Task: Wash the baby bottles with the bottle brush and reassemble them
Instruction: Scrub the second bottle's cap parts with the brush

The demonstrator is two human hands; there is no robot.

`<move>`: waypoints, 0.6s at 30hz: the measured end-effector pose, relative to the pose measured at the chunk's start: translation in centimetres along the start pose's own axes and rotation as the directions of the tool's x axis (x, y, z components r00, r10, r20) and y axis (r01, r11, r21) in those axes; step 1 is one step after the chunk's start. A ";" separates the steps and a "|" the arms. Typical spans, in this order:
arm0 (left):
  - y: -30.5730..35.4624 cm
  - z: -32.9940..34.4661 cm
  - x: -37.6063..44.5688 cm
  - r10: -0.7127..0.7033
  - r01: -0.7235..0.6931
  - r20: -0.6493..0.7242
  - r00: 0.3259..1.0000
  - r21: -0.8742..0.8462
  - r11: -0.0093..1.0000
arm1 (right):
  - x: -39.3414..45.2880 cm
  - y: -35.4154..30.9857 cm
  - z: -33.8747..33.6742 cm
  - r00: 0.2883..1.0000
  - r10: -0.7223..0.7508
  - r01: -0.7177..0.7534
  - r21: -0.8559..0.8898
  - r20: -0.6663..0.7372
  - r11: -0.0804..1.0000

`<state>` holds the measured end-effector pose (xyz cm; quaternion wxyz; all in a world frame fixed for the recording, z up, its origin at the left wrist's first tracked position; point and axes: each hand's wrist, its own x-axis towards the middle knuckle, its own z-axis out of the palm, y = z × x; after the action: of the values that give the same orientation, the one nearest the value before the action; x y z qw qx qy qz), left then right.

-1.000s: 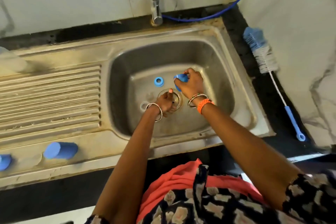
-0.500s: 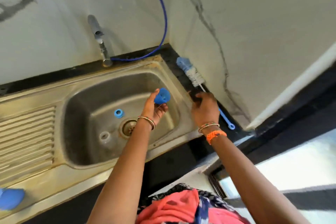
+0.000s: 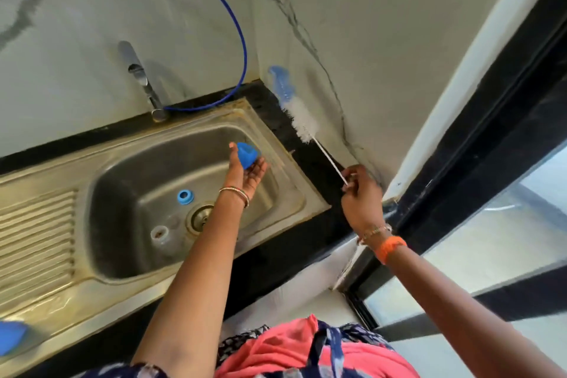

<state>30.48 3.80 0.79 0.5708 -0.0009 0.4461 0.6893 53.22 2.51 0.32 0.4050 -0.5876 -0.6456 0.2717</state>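
Now the bottle brush (image 3: 302,120) is off the table, its blue-and-white bristle head up near the marble wall beside the sink's right rim, its thin white stem running down into the right hand (image 3: 360,196), whose fingers are curled round the stem and pinch it. The left hand (image 3: 245,170) is over the sink (image 3: 285,181), palm up, fingers and thumb cupped round a blue cap (image 3: 248,154). Down in the basin, a blue ring (image 3: 185,196) lies just beside the drain (image 3: 200,218), and a clear bottle part (image 3: 160,235) lies near the drain's other side. Another blue piece (image 3: 12,336) sits on the draining board at the lower left edge.

This looks like the start of scrubbing: tool and part are each in hand but well apart. The next move calls for swinging the bristles across to the cap's open side and wetting them under the tap (image 3: 139,77).
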 end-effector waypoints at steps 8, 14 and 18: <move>1.4 -2.2 -0.3 -0.017 0.001 -0.070 0.997 -0.217 0.976 | -1.8 -0.8 -0.6 0.959 -0.204 0.204 0.024 0.198 0.979; 7.8 -7.3 -2.1 0.150 -0.209 -0.224 0.963 -0.269 0.940 | -2.3 -3.5 2.2 0.842 -0.457 0.460 0.061 0.286 0.886; 11.0 -12.2 -3.7 0.205 -0.325 -0.355 0.912 -0.321 0.890 | -1.8 -5.9 4.6 0.721 -0.577 0.611 0.039 0.384 0.790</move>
<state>16.86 -6.07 2.07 0.3819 -0.1563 0.3871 0.8245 46.20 0.41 2.41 0.3120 -0.3038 -0.8765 0.2052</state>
